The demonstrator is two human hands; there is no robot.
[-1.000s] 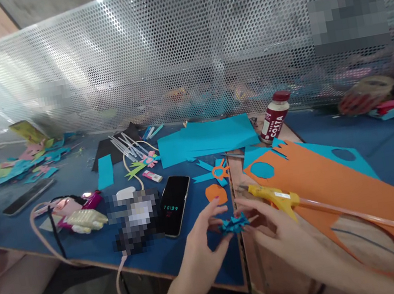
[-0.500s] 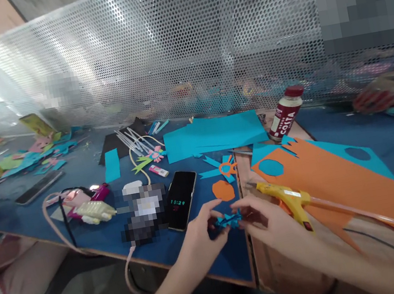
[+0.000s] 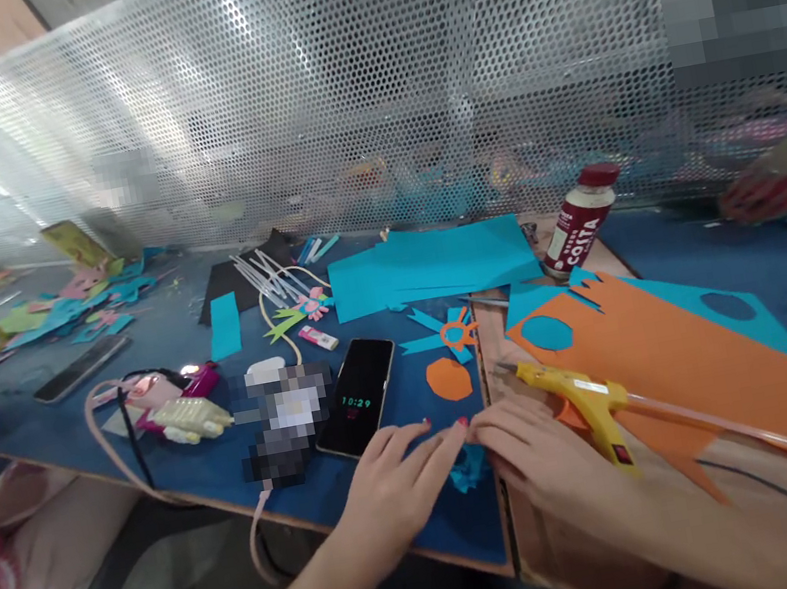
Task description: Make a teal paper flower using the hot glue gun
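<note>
Your left hand (image 3: 395, 485) and right hand (image 3: 544, 459) nearly meet above the folded blue paper piece (image 3: 468, 471), near the front edge of the counter (image 3: 473, 532). Your fingers bend inward; whether they clamp the paper, I cannot tell. The yellow glue gun (image 3: 585, 393) lies just beside your right hand.

From where I stand, the glue gun (image 3: 589, 399) looks like smooth yellow plastic, and the clear stick (image 3: 737, 430) at its back has a glassy shine. Matt orange paper (image 3: 718, 369) spreads to its right; left of it sits a ruffled blue paper piece (image 3: 466, 471). Farther left, the phone (image 3: 359, 382) has a glossy, dark face. Beyond the gun, the bottle (image 3: 583, 222) seems shiny plastic, the screen (image 3: 361, 67) perforated, gleaming metal. Dull wood (image 3: 560, 544) shows nearer me than the gun.
</note>
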